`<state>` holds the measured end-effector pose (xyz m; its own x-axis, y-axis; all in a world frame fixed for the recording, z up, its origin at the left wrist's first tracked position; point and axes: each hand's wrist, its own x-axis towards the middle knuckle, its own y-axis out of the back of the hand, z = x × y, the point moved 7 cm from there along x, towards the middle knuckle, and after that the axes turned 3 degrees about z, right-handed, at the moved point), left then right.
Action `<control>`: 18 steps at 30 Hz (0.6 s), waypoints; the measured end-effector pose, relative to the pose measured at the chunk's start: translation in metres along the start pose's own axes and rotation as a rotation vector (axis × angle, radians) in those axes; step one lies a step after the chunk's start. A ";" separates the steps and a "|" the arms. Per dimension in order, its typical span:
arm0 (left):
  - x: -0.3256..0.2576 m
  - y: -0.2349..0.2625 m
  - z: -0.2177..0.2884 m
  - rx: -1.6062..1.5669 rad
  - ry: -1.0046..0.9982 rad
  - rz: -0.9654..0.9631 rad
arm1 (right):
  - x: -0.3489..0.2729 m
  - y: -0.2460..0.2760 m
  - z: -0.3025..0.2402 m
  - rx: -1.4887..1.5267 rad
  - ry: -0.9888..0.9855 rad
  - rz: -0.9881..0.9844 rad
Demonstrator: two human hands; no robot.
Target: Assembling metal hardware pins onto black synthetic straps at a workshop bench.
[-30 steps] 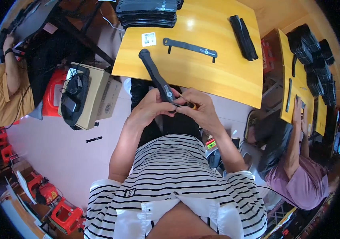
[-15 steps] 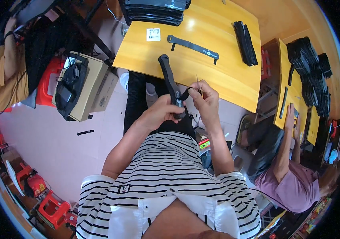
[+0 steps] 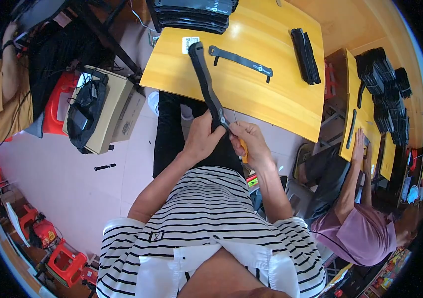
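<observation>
Forward from the left fingers point(image 3: 213, 135) juts the black strap point(image 3: 205, 79).

You are wearing a white short-sleeved shirt point(image 3: 206, 211) with narrow black stripes running across the torso and over both sleeves point(image 3: 115, 248), which are ending in plain white bands point(image 3: 123, 224). A broad white collar point(image 3: 154, 275) is spreading in two flaps around the open neckline, while a small square patch point(image 3: 157, 236), outlined in black with a dark mark inside, is sitting on the left of your chest. Below the shirt you are wearing black trousers point(image 3: 168, 139), and your left hand point(image 3: 202, 136), right hand point(image 3: 252, 140) and forearms point(image 3: 161, 194) are showing bare.
</observation>
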<state>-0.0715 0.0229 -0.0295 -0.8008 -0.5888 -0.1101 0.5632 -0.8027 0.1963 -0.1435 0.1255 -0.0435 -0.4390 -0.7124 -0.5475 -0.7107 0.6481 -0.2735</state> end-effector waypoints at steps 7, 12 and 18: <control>-0.017 0.003 0.011 0.102 -0.237 -0.258 | -0.015 -0.003 0.001 0.482 -0.228 -0.152; -0.054 0.052 -0.056 0.370 -0.118 -0.500 | -0.036 0.073 -0.079 0.921 0.125 -0.059; -0.094 0.121 -0.110 0.555 0.136 -0.736 | -0.125 0.138 -0.175 0.651 0.742 -0.072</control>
<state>0.0944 -0.0293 -0.1030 -0.8670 0.0155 -0.4981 -0.2826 -0.8386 0.4657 -0.2831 0.2569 0.1260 -0.7977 -0.6000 0.0611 -0.4062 0.4596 -0.7898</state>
